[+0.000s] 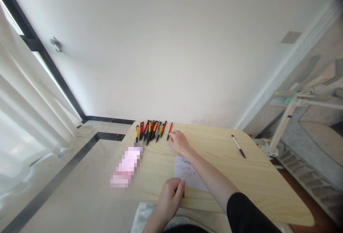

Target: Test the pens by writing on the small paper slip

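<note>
My right hand (pixel 179 142) reaches across the wooden table (pixel 249 176) to a row of several red, yellow and black pens (pixel 151 129) at the far edge. Its fingers curl beside the rightmost red pen (pixel 169 131), touching or almost touching it; I cannot tell if they grip it. My left hand (pixel 171 193) rests at the near table edge, fingers curled, on the corner of a white sheet of paper (pixel 187 172) with scribbles on it.
A single white-and-black pen (pixel 238 146) lies apart at the right of the table. A blurred pink patch (pixel 125 167) sits at the table's left end. A white wall stands behind, a curtain at left, a folding rack (pixel 292 108) at right.
</note>
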Demonstrator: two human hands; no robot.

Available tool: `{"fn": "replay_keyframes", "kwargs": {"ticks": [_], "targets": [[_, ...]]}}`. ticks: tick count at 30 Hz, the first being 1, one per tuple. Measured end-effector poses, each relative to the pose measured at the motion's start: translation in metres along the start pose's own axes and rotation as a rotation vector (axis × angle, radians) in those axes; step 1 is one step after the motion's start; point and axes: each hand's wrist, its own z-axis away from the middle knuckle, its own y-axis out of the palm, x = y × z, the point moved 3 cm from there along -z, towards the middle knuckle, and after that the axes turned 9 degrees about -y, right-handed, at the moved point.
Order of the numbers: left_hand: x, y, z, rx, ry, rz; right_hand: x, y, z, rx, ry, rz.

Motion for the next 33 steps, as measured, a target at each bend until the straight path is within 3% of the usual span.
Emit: {"fn": "replay_keyframes", "kwargs": {"ticks": [9,16,20,23,26,29,33], "targets": [[0.005,0.001,-0.001,-0.024,-0.009,0.020,0.000,0.008,-0.006,0.062,0.100,-0.072],[0.007,0.001,-0.002,-0.023,-0.010,0.038,-0.021,-0.007,0.011,0.028,0.179,-0.170],[0.009,0.001,-0.004,-0.047,-0.021,0.126,-0.028,-0.024,0.048,-0.029,0.204,-0.301],[0.007,-0.004,-0.007,-0.088,-0.031,0.245,-0.022,-0.038,0.094,-0.225,0.226,-0.778],[0.001,-0.009,-0.009,-0.097,-0.030,0.342,-0.004,-0.048,0.142,-0.255,0.220,-1.076],[-0.003,-0.011,-0.010,-0.096,-0.030,0.391,0.017,-0.050,0.179,-0.208,0.216,-1.172],[-0.004,-0.010,-0.010,-0.096,-0.050,0.331,0.032,-0.045,0.203,-0.210,0.258,-1.135]]}}
